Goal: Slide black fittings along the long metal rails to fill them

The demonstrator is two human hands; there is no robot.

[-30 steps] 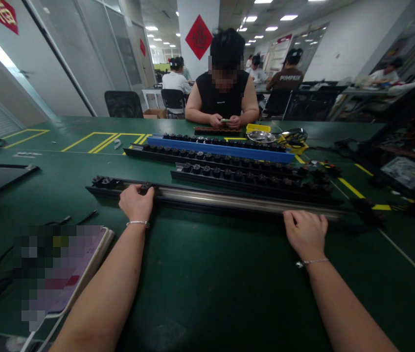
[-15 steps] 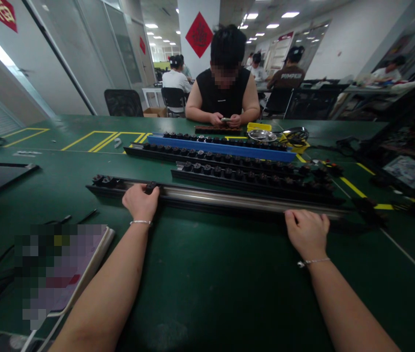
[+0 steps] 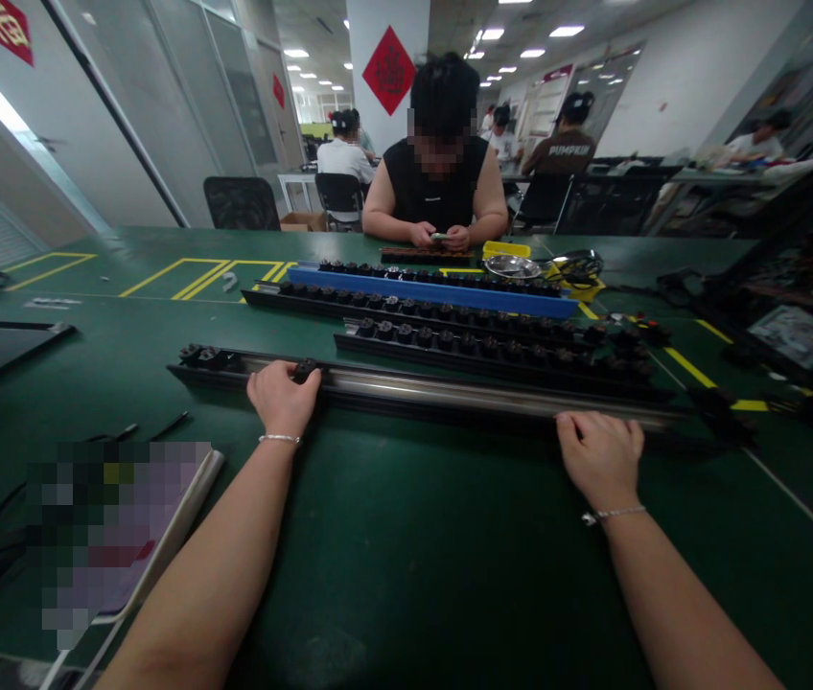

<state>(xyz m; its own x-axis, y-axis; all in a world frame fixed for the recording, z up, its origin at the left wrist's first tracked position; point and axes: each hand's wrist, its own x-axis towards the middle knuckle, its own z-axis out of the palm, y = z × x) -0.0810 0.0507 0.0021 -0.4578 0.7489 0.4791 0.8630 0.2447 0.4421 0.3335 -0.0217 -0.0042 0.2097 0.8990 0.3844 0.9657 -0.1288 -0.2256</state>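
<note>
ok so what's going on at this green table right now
Someone is working with bare hands on the nearest long black rail. Their left hand holds a small black part on it, while their right hand rests against the rail farther right. More black parts sit at the rail's left end; between the hands, mostly bare metal shows. Beyond lie other rails carrying rows of black parts, one of them a blue rail.
</note>
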